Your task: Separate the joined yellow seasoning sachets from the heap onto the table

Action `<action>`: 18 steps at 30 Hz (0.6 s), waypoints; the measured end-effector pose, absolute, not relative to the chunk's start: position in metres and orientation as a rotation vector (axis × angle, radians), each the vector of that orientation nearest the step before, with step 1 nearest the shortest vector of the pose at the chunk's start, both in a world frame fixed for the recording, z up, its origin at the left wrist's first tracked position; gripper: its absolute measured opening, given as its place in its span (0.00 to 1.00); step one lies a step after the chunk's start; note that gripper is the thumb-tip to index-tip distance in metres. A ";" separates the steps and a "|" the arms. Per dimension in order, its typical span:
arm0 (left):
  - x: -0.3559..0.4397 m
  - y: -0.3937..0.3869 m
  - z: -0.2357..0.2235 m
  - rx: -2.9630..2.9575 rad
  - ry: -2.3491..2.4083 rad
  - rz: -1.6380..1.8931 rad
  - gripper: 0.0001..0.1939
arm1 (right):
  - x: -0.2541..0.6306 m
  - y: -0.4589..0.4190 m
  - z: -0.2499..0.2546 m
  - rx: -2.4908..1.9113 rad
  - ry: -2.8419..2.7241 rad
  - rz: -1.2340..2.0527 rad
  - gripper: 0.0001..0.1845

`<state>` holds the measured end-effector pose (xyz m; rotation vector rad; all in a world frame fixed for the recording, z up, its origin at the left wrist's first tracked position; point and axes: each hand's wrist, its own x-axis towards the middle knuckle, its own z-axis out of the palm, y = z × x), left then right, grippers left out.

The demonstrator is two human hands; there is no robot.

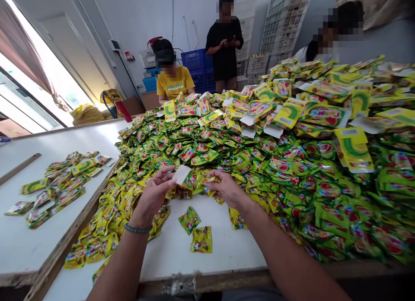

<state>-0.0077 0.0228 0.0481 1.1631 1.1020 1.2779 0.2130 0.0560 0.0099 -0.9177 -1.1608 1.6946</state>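
Observation:
My left hand (154, 194) grips a small carton (183, 175), its pale flap turned toward me. To the right of it, my right hand (226, 189) pinches a yellow candy packet (210, 180) between thumb and fingers, close to the carton. Whether the packet touches the carton I cannot tell. On the white tabletop (227, 253) below my hands lie a loose green packet (189, 219) and a yellow packet (201, 239). A large heap of green packets (285, 163) rises in front of and to the right of my hands, with yellow packets (106, 214) along its left side.
Flat yellow-green cartons (292, 111) lie on top of the heap. Several cartons (61, 180) lie left, beyond a wooden strip (74, 232). Across the table are a person in yellow (175, 83), one in black (225, 46) and another at right (319, 55). Crates (282, 24) stand behind.

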 end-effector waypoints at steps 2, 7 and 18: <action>0.005 0.027 0.030 1.031 1.052 1.483 0.21 | 0.210 0.056 0.010 -0.887 -0.963 1.778 0.23; 0.032 0.026 0.000 0.921 1.066 1.519 0.27 | 0.196 0.048 0.010 -0.754 -0.824 1.920 0.24; 0.010 0.012 0.015 1.155 1.247 0.975 0.23 | 0.219 0.064 0.013 -1.109 -1.408 1.024 0.10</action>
